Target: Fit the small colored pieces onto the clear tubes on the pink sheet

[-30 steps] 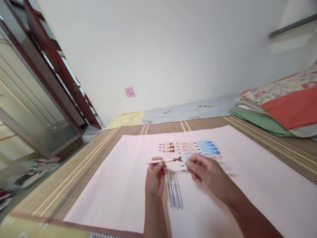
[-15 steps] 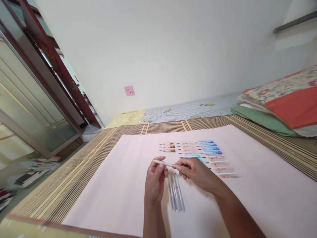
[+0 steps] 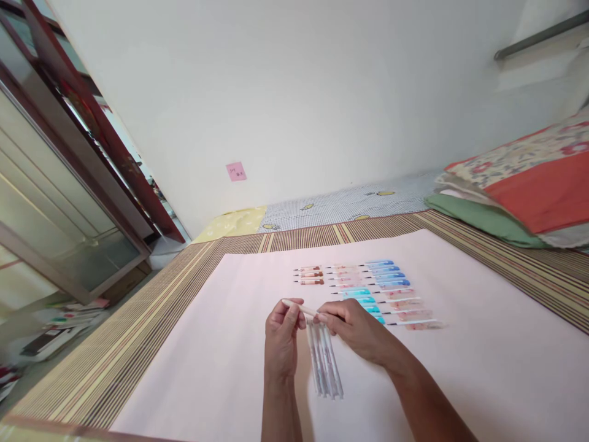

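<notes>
Both hands are pinched onto one pale pen (image 3: 307,310); left hand (image 3: 281,337) has thumb and fingers closed around the 10 o'clock part, right hand (image 3: 354,325) is clamped on the 4 o'clock end; the pen is up between them, above the pink paper (image 3: 193,356), near the middle of the lower half of the view.

Looks-wise it's slim, straight and plain, kind of a creamy off-white; the free tip pokes a little past the left fingers and looks rounded; the other end is hidden in the right fingers, so can't tell what's there. Long axis runs roughly 10 to 4 o'clock, fairly flat, bare tip aimed at 10.

Going outward from it: a bunch of clear pens (image 3: 326,362) sits at 5 o'clock, lying nearly 12 to 6; brown-ended pens (image 3: 313,275), three of them, are just up at 12; turquoise pens (image 3: 365,301) are out toward 3, with blue pens (image 3: 392,275) between 2 and 3; striped mat (image 3: 92,344) under the paper; folded bedding (image 3: 529,190) at 2; pink note (image 3: 236,172) on the wall (image 3: 322,92) at 11.
</notes>
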{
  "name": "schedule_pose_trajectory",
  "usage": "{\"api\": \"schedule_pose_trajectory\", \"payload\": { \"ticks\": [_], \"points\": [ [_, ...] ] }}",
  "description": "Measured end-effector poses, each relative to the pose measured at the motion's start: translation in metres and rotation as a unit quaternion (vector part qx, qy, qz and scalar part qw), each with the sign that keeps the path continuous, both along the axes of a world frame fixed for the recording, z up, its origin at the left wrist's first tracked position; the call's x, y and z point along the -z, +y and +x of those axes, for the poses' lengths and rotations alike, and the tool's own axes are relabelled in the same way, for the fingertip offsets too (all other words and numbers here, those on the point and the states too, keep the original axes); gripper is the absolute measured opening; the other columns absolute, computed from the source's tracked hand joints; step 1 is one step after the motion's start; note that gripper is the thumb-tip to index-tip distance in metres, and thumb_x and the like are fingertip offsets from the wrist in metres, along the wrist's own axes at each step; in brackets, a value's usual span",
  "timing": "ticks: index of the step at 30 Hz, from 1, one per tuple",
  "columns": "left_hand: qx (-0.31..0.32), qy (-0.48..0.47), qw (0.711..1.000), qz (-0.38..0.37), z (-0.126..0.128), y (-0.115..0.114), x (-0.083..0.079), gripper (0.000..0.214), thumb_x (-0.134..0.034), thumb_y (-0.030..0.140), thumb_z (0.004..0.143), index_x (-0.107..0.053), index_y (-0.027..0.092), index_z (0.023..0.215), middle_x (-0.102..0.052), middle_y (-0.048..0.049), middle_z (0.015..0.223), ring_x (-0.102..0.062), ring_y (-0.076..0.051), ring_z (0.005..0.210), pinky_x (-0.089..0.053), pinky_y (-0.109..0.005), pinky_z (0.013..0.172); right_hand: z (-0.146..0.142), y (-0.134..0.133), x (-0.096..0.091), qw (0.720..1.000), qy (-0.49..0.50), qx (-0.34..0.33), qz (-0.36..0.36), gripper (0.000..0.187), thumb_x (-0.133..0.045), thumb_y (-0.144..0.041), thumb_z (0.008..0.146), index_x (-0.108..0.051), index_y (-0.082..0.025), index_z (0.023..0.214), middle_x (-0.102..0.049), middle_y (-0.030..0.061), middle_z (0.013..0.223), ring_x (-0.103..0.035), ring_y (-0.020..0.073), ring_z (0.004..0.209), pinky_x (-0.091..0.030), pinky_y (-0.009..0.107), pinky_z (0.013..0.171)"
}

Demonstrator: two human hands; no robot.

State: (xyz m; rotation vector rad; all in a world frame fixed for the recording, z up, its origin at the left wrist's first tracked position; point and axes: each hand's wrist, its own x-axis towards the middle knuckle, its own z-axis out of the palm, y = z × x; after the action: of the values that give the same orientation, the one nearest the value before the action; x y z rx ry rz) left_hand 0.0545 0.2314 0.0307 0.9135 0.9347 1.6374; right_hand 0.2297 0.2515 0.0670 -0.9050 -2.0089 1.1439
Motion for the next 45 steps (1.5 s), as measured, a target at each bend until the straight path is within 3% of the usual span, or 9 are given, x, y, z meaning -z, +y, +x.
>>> {"api": "schedule_pose_trajectory", "payload": {
  "ticks": [9, 13, 16, 23, 29, 33, 36, 41, 45],
  "points": [
    [-0.160, 0.043, 0.986, -0.033, 0.006, 0.009, 0.013, 0.051, -0.082, 0.051, 0.074, -0.044, 0.019, 0.061, -0.037, 0.0078, 0.050, -0.029, -0.007, 0.051, -0.027, -0.022, 0.052, -0.014, -0.006, 0.005, 0.997, -0.017, 0.051, 0.054, 0.031, -0.046, -0.036, 0.095, -0.048, -0.021, 0.067, -0.040, -0.0044, 0.064, -0.038, 0.0119, 0.062, -0.026, 0.028, 0.059],
    [-0.043, -0.025, 0.999, -0.022, 0.006, 0.004, 0.006, 0.044, -0.074, 0.057, 0.079, -0.068, 0.018, 0.097, -0.051, 0.0041, 0.062, -0.044, -0.010, 0.056, -0.037, -0.024, 0.058, -0.010, -0.004, 0.008, 0.998, 0.003, 0.061, 0.027, 0.026, -0.050, -0.037, 0.094, -0.061, -0.021, 0.075, -0.050, -0.0033, 0.066, -0.042, 0.0129, 0.064, -0.030, 0.027, 0.060],
    [0.045, -0.064, 0.997, -0.002, 0.007, 0.000, 0.000, 0.043, -0.076, 0.045, 0.080, -0.070, 0.016, 0.111, -0.056, 0.0010, 0.071, -0.049, -0.010, 0.063, -0.042, -0.024, 0.065, -0.004, -0.004, 0.007, 0.998, 0.021, 0.060, 0.010, 0.024, -0.053, -0.035, 0.092, -0.065, -0.020, 0.079, -0.056, -0.0030, 0.070, -0.046, 0.0132, 0.067, -0.032, 0.027, 0.062],
    [-0.059, -0.016, 0.998, -0.026, 0.010, 0.005, 0.006, 0.043, -0.083, 0.048, 0.073, -0.055, 0.016, 0.065, -0.045, 0.0055, 0.053, -0.035, -0.005, 0.048, -0.028, -0.021, 0.049, -0.003, -0.004, 0.005, 0.996, 0.023, 0.076, 0.028, 0.019, -0.057, -0.033, 0.089, -0.063, -0.020, 0.076, -0.053, -0.0047, 0.068, -0.045, 0.0125, 0.067, -0.033, 0.027, 0.063],
    [0.057, -0.050, 0.997, -0.010, 0.009, 0.000, 0.002, 0.046, -0.080, 0.044, 0.078, -0.068, 0.015, 0.113, -0.058, 0.0008, 0.070, -0.050, -0.010, 0.062, -0.040, -0.023, 0.061, 0.001, -0.003, 0.003, 0.997, 0.038, 0.068, 0.004, 0.021, -0.056, -0.034, 0.090, -0.066, -0.020, 0.079, -0.060, -0.0024, 0.071, -0.050, 0.0139, 0.069, -0.036, 0.028, 0.065],
    [0.005, -0.014, 1.000, -0.024, 0.010, 0.004, 0.005, 0.032, -0.084, 0.040, 0.073, -0.069, 0.013, 0.085, -0.052, 0.0031, 0.058, -0.042, -0.007, 0.054, -0.033, -0.020, 0.054, 0.002, -0.003, 0.002, 0.996, 0.036, 0.076, 0.004, 0.020, -0.057, -0.034, 0.088, -0.064, -0.019, 0.075, -0.056, -0.0033, 0.067, -0.047, 0.0130, 0.067, -0.034, 0.027, 0.063],
    [-0.040, -0.007, 0.998, -0.042, 0.012, 0.007, 0.009, 0.042, -0.084, 0.049, 0.071, -0.058, 0.016, 0.068, -0.046, 0.0056, 0.052, -0.035, -0.005, 0.048, -0.027, -0.020, 0.049, 0.002, -0.003, 0.003, 0.996, 0.034, 0.078, 0.007, 0.019, -0.059, -0.035, 0.086, -0.066, -0.020, 0.077, -0.059, -0.0027, 0.069, -0.048, 0.0132, 0.067, -0.034, 0.027, 0.062],
    [0.059, -0.048, 0.997, -0.014, 0.011, 0.000, 0.002, 0.046, -0.076, 0.050, 0.080, -0.068, 0.015, 0.109, -0.056, 0.0014, 0.067, -0.049, -0.009, 0.060, -0.039, -0.023, 0.060, 0.002, -0.002, 0.003, 0.996, 0.062, 0.068, -0.014, 0.023, -0.060, -0.037, 0.087, -0.067, -0.019, 0.076, -0.065, -0.0005, 0.073, -0.053, 0.0150, 0.071, -0.037, 0.028, 0.065],
    [0.035, -0.028, 0.999, -0.017, 0.011, 0.001, 0.002, 0.035, -0.081, 0.042, 0.077, -0.070, 0.012, 0.092, -0.055, 0.0022, 0.062, -0.043, -0.007, 0.054, -0.035, -0.021, 0.056, 0.003, -0.003, 0.003, 0.995, 0.072, 0.073, -0.014, 0.018, -0.061, -0.033, 0.086, -0.067, -0.019, 0.076, -0.064, -0.0013, 0.073, -0.053, 0.0147, 0.072, -0.037, 0.027, 0.066]
  ]
}}
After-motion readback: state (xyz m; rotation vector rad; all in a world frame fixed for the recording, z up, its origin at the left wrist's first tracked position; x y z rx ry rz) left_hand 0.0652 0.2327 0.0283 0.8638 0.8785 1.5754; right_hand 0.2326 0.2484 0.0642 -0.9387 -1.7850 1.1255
